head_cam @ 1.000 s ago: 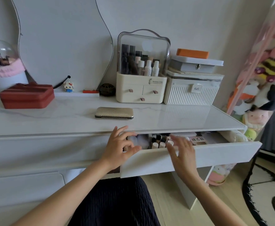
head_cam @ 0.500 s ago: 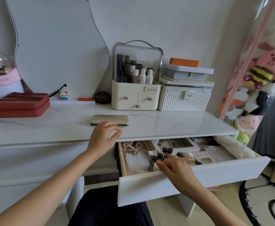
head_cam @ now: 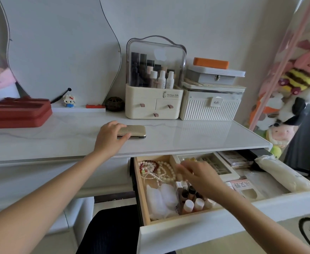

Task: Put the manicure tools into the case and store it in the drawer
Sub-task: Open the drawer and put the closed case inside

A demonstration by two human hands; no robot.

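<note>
A closed gold textured manicure case (head_cam: 134,131) lies flat on the white vanity top. My left hand (head_cam: 109,138) grips its left end, fingers over the top and thumb along the front edge. The white drawer (head_cam: 212,228) below the tabletop is pulled well out. My right hand (head_cam: 199,176) hovers inside the drawer, blurred, fingers spread above the small bottles (head_cam: 192,200) and bead bracelets (head_cam: 156,170); it holds nothing that I can see.
A cosmetics organiser (head_cam: 155,85) and white ribbed box (head_cam: 210,105) stand at the back; a red case (head_cam: 18,111) sits at the left. The drawer also holds cotton pads (head_cam: 160,200), a divided tray (head_cam: 214,165) and a white pouch (head_cam: 282,175). Plush toys (head_cam: 297,88) hang at right.
The drawer has come further out. My left hand moved from the drawer front up to the gold case. My right hand left the drawer edge and went into the drawer.
</note>
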